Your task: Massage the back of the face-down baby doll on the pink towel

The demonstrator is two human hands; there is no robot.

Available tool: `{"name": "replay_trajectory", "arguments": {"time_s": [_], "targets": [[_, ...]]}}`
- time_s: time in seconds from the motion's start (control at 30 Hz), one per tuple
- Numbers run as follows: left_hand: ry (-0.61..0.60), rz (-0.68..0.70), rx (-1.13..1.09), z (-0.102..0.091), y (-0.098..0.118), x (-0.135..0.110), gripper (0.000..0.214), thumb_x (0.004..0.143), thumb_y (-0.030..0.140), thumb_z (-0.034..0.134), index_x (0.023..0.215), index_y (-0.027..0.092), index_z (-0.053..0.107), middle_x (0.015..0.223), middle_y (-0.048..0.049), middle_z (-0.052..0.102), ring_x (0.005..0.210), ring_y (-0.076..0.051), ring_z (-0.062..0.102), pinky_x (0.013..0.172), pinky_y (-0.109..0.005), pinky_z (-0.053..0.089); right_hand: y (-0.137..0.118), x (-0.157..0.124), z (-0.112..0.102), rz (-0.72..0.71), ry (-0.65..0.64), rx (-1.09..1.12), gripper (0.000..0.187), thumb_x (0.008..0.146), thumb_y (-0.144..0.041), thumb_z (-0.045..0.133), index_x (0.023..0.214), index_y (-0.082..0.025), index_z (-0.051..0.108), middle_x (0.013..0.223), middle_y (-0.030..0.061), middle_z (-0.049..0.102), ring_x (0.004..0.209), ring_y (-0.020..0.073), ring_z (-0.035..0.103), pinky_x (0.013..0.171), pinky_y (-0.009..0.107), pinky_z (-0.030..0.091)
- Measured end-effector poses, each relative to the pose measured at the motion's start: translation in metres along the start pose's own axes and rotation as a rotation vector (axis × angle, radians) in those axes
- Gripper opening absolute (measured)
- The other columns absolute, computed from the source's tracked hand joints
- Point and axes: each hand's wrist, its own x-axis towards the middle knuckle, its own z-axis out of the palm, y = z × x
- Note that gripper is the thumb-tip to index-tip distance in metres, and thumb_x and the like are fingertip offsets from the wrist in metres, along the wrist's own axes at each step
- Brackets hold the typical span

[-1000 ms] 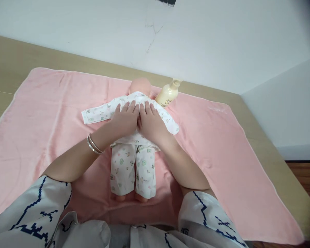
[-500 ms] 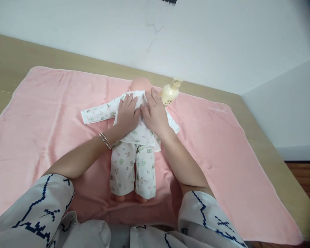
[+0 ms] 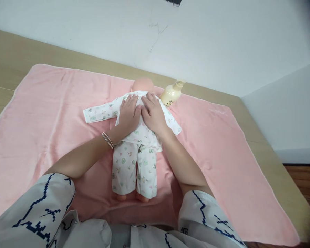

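A baby doll [image 3: 142, 83] lies face down on a pink towel [image 3: 41, 113], dressed in a white printed top [image 3: 144, 132] and matching trousers [image 3: 133, 168]. My left hand [image 3: 129, 113] lies flat on the left side of the doll's back, fingers stretched out toward the collar. My right hand [image 3: 153, 115] lies flat beside it on the right side, fingers also extended. Both palms press on the top's cloth and hold nothing. A metal bangle [image 3: 107, 140] circles my left wrist. The doll's left sleeve [image 3: 99, 113] stretches out over the towel.
A cream pump bottle [image 3: 172, 93] lies on the towel just right of the doll's head, close to my right fingers. The towel covers a wooden table [image 3: 5, 51] set against a white wall. The table's right edge [image 3: 286, 172] drops to a wooden floor.
Both hands slid up the doll's back from the waist toward the shoulders, uncovering the lower part of the top. Over the last half second they stayed nearly still.
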Motion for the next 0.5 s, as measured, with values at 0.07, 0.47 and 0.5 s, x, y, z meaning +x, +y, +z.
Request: {"name": "replay_trajectory", "arguments": {"time_s": [0.07,0.47,0.5], "targets": [[0.012,0.015,-0.017,0.001,-0.0021,-0.0003,0.06,0.105,0.054,0.025,0.143,0.015,0.051,0.154,-0.016,0.051,0.152,-0.03,0.035,0.129,-0.056,0.017,-0.0003,-0.0006,0.0007,-0.004,0.082,0.008,0.051,0.1,-0.037,0.037,0.148,-0.022,0.046,0.166,0.0094,0.032,0.157,0.0306,0.022,0.126,0.061,0.022],[0.031,0.03,0.008,-0.0005,-0.0017,-0.0005,0.058,0.105,0.045,0.025,0.143,0.011,0.051,0.151,-0.0169,0.054,0.149,-0.032,0.04,0.128,-0.056,0.021,-0.0052,0.0008,0.0034,-0.031,0.066,-0.048,0.053,0.1,-0.032,0.035,0.15,-0.016,0.046,0.164,0.0129,0.036,0.156,0.0297,0.025,0.126,0.059,0.023],[0.034,0.033,0.009,-0.0002,-0.0025,-0.0006,0.055,0.104,0.043,0.027,0.143,0.011,0.051,0.15,-0.0166,0.055,0.149,-0.031,0.04,0.128,-0.056,0.021,-0.0061,0.0007,0.0047,-0.028,0.02,-0.067,0.053,0.1,-0.031,0.035,0.15,-0.014,0.046,0.163,0.0138,0.038,0.155,0.0307,0.026,0.126,0.059,0.023]]}}
